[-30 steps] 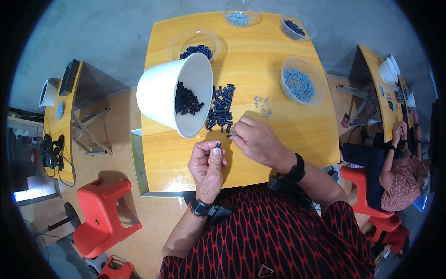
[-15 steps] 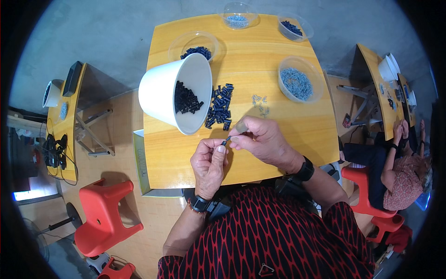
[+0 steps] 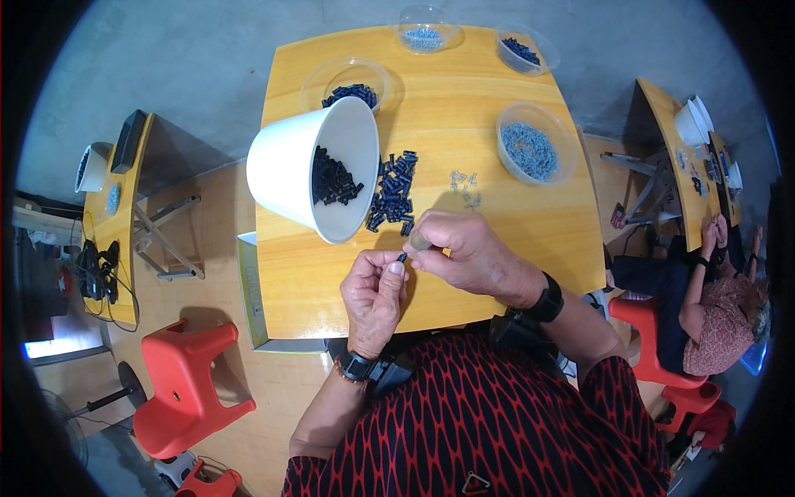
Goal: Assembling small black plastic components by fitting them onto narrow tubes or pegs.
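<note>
A short black cylindrical piece (image 3: 402,258) is pinched between the thumb and fingers of my left hand (image 3: 373,294), above the table's near edge. The closed thumb and fingers of my right hand (image 3: 476,253) meet at the upper end of this piece; whatever they grip is hidden. Just beyond my hands lies a loose pile of similar black pieces (image 3: 392,192). It spreads from the mouth of a white bucket (image 3: 286,170) lying tipped on its side, with more black pieces inside. Several small silver screws (image 3: 465,184) are scattered beyond my right hand.
A clear bowl (image 3: 566,142) of screws stands at the right of the yellow table (image 3: 306,302). Along the far side are clear bowls with black pieces (image 3: 522,51) and silver parts (image 3: 422,38). A red stool (image 3: 186,385) stands left; another person (image 3: 720,331) sits right.
My right fingers have turned and closed in over the upper end of the black piece, covering more of it. My left hand has hardly moved.
</note>
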Demonstrator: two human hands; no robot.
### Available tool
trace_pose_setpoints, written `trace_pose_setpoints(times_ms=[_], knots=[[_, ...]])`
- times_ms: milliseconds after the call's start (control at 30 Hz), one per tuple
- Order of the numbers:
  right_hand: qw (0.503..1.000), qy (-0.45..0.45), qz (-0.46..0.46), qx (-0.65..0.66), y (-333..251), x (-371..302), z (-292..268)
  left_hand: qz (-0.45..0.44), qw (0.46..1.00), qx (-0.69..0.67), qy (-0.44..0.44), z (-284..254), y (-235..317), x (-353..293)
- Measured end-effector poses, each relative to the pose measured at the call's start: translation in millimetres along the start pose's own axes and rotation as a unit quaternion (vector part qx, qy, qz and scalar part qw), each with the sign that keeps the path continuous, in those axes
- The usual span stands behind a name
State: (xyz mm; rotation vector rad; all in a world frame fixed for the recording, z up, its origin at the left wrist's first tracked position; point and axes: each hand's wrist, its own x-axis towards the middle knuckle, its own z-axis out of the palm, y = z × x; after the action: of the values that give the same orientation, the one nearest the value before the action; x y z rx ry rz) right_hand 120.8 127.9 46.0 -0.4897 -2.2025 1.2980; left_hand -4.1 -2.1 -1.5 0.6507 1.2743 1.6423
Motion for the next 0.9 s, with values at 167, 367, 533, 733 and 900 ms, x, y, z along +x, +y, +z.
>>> trace_pose_setpoints(times_ms=[167, 367, 533, 733, 900], knots=[[0.997, -0.008, 0.081, 0.017, -2.3, 3.6, 1.5, -0.014, 1.0, -0.001, 0.009, 1.6, 0.1, -0.5], [0.979, 0.029, 0.187, 0.073, -10.2, 8.7, 12.2, 0.002, 1.0, -0.002, 0.023, 5.8, -1.1, 0.2], [0.986, 0.02, 0.164, 0.006, -10.9, 6.8, 12.5, 0.023, 0.999, 0.004, 0.035, 4.6, -6.5, 0.2], [0.984, 0.032, 0.128, 0.124, 2.1, -10.3, 15.6, 0.009, 0.999, -0.045, 0.02, 7.4, -2.6, -0.7], [0.953, -0.003, 0.182, 0.241, 5.7, -18.6, 2.1, -0.023, 0.997, -0.069, -0.007, 0.1, -1.6, 2.7]])
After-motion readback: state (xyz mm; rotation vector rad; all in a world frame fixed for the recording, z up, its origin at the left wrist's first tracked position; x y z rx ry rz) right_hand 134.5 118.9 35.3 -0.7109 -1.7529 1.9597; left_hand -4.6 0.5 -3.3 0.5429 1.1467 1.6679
